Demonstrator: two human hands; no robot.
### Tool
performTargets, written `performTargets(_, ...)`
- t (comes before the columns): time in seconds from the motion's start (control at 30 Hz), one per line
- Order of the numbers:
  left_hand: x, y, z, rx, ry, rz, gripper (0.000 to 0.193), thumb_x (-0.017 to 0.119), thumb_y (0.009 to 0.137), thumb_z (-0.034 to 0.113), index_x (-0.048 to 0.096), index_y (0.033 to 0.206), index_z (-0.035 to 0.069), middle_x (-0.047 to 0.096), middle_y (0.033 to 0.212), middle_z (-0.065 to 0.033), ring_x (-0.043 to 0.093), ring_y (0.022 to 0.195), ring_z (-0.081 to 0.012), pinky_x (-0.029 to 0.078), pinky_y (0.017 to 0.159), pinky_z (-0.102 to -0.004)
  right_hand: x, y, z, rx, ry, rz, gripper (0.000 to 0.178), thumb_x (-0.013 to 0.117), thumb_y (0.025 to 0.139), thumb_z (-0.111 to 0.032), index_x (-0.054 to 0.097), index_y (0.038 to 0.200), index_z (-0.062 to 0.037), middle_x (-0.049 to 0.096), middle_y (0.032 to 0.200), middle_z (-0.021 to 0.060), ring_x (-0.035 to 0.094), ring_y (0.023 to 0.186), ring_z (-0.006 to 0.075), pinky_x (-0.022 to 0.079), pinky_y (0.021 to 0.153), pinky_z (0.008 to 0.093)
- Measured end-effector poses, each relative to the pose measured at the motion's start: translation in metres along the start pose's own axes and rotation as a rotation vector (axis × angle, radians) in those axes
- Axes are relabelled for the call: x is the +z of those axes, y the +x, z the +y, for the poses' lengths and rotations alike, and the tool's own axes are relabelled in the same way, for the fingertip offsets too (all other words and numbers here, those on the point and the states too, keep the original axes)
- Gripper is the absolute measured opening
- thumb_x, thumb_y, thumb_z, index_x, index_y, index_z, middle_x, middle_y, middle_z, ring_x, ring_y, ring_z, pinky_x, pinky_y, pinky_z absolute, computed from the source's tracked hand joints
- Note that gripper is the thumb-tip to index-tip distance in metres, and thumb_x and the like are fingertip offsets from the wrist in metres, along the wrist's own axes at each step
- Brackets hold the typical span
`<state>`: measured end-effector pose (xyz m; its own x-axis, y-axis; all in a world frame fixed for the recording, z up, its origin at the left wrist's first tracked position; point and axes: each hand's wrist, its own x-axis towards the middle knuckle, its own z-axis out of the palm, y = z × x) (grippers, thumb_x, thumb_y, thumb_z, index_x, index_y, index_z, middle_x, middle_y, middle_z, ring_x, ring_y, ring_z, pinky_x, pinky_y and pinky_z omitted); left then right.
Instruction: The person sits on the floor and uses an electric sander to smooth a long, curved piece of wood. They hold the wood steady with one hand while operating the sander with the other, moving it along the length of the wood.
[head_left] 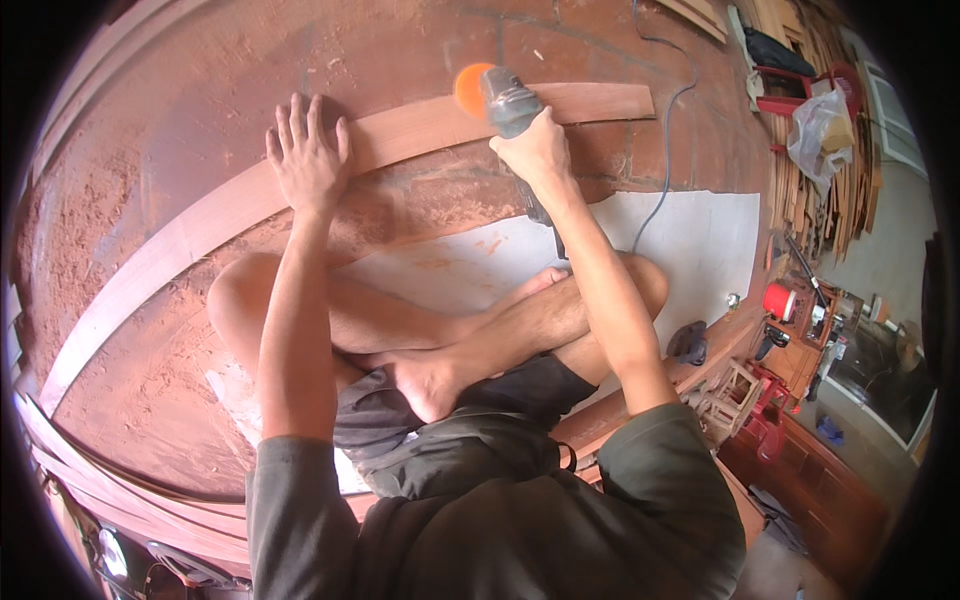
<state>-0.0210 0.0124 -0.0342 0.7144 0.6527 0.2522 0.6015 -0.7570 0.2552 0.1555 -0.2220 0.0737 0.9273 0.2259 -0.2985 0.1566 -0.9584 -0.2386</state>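
A long, flat wooden strip lies across the dusty surface before me, bending in the picture from the lower left to the upper right. My left hand rests flat on it, fingers spread. In my right hand is a dark angle grinder, gripped round its body. Its orange disc is at the strip's far edge; whether it touches the wood I cannot tell. The grinder's rear end hangs down toward my crossed legs.
A thin cord runs from the far side toward my right knee. Beneath my legs lies a white sheet. Stacked wood strips lie at the lower left. To the right are more strips, a plastic bag and red stools.
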Motion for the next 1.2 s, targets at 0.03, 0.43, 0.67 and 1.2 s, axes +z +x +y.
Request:
performTargets(0.03,0.003,0.003,0.001,-0.003,0.000,0.012,0.056,0.049,0.102,0.047,0.051,0.150,0.018,0.042,0.162,-0.0090,0.031,0.153,-0.0304,0.021,0.125,-0.0525,-0.002,0.004,0.001,0.004,-0.002,0.016,0.078,0.084,0.069,-0.032,0.053,0.128,0.0074,0.071,0.112,0.0301,0.071,0.107,0.0407,0.058,0.095,0.0440)
performTargets(0.43,-0.034,-0.002,-0.030,0.183,-0.225,-0.251,0.085,0.074,0.083,0.063,0.053,0.147,0.011,0.032,0.165,-0.0144,0.016,0.158,-0.0351,0.015,0.125,-0.0594,-0.043,0.030,0.107,0.179,0.034,0.088,0.081,0.086,0.067,-0.039,0.060,0.130,0.0047,0.066,0.128,0.0300,0.065,0.121,0.0404,0.052,0.103,0.0461)
performTargets(0.67,-0.063,-0.010,-0.053,0.270,-0.097,-0.378,0.091,0.085,0.075,0.053,0.050,0.146,0.008,0.050,0.144,-0.0183,0.046,0.133,-0.0398,0.039,0.112,-0.0522,-0.031,0.042,0.140,0.059,0.363,0.122,0.076,0.087,0.062,-0.036,0.062,0.122,0.0037,0.069,0.121,0.0273,0.068,0.114,0.0368,0.054,0.097,0.0445)
performTargets(1.2,-0.029,0.018,0.055,0.475,-0.075,-0.223,0.073,0.087,0.076,0.045,0.060,0.130,0.005,0.058,0.131,-0.0154,0.052,0.125,-0.0363,0.040,0.108,-0.0492,-0.071,0.076,0.194,0.041,0.449,0.311,0.079,0.086,0.062,-0.034,0.055,0.126,0.0027,0.069,0.117,0.0248,0.068,0.110,0.0356,0.054,0.094,0.0429)
